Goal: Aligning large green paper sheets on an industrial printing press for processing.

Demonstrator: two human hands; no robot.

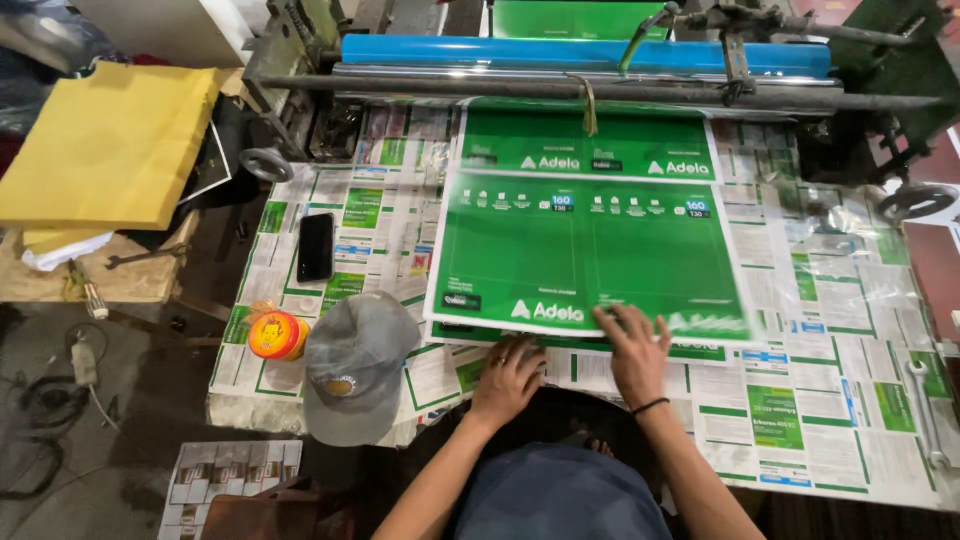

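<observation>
Lay flat on the paper-covered table (850, 330) — a large green printed sheet (585, 250), its far edge running under the blue roller (585, 53) of the machine. Pressed down on its near edge by the right hand (632, 352), fingers spread and flat, clamped on nothing. Rested just beside it by the left hand (508, 375), palm down and fingers loosely open, seemingly on the rim of another green sheet underneath, though hard to tell. Sat to the left, well apart from the sheet: a grey cap (355, 365), a small orange tin (277, 335), a black phone (315, 246). Lay at the table's right edge — a wrench (928, 415).
</observation>
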